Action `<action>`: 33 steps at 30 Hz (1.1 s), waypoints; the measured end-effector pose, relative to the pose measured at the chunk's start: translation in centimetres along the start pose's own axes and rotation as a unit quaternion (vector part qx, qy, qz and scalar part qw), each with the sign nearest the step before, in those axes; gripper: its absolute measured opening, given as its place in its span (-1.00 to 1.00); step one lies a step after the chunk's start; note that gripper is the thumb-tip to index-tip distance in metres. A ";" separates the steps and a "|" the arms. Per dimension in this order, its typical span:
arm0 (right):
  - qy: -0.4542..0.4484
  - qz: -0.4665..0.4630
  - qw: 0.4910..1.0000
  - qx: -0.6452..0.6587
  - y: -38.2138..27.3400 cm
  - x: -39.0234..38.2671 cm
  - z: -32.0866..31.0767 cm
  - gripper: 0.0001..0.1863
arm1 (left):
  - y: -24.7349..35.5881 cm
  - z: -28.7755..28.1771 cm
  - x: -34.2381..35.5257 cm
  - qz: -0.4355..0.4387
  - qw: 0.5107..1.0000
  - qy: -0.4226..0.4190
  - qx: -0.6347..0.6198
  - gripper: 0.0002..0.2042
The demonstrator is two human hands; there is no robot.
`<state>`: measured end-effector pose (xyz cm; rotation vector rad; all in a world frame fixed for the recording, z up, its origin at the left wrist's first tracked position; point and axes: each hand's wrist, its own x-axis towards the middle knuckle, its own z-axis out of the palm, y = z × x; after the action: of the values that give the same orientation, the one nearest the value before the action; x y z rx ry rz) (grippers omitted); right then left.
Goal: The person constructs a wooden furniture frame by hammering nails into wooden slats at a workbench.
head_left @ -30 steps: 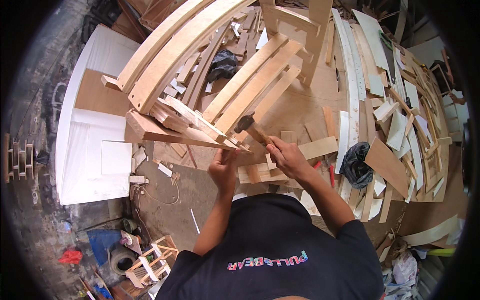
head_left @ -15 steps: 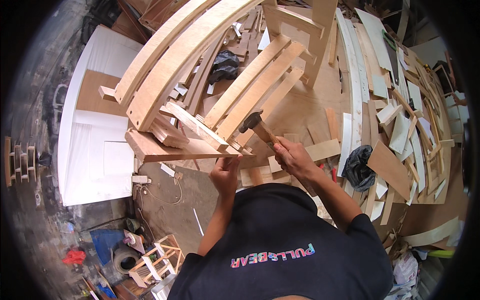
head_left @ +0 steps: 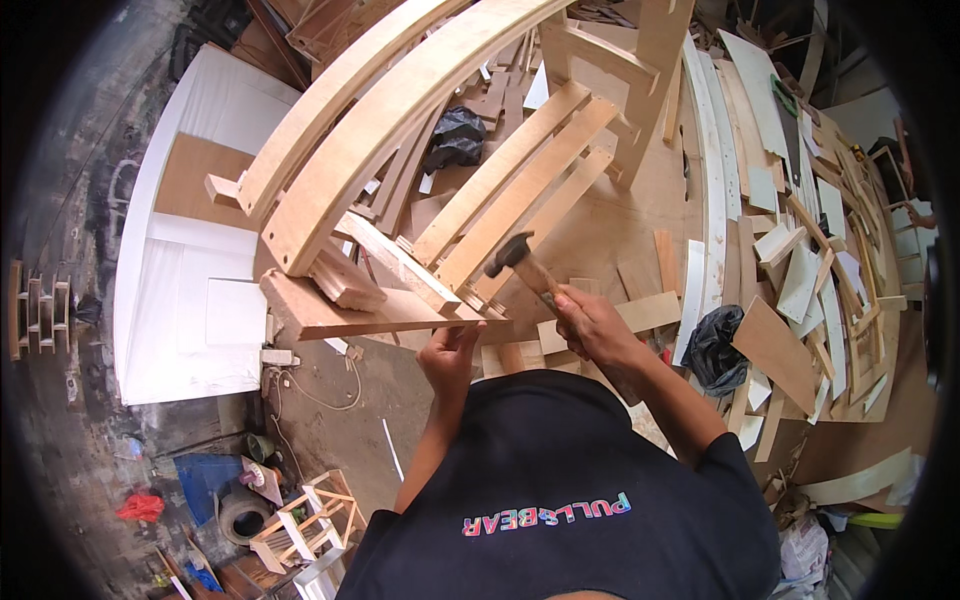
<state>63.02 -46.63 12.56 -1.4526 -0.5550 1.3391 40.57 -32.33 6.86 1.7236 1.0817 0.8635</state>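
Wooden handle wrapped in the curled fingers of the right hand [head_left: 590, 325], the hammer [head_left: 537, 281] fills my view's middle, its dark head beyond the knuckles, near the lower ends of the pale slats [head_left: 527, 193], its butt sticking out below the palm. I see the left hand [head_left: 448, 360] with fingertips bunched at the brown board's near edge [head_left: 400, 313]; from my distant camera, I cannot tell whether they pinch it.
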 end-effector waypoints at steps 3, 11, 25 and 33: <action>-0.013 -0.072 0.982 -0.175 2.7 1.9 -0.7 -0.61 | 0.3 0.7 0.3 -0.004 1.000 0.010 -0.013 -0.68; -0.003 -0.125 0.961 -0.246 0.0 1.4 0.3 -0.62 | 0.7 0.7 0.3 -0.023 0.998 -0.002 -0.060 -0.70; 0.026 -0.145 0.945 -0.292 -1.8 0.0 0.3 -0.58 | -2.9 -0.3 -0.2 -0.042 0.987 0.010 -0.153 -0.77; 0.022 -0.215 0.911 -0.351 -1.8 -0.8 1.7 -0.42 | -7.1 5.4 4.1 -0.134 0.900 -0.008 -0.414 -0.60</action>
<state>61.75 -46.08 14.76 -1.7736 -1.3391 0.7706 44.76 -28.71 -1.32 0.8438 0.7430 0.9414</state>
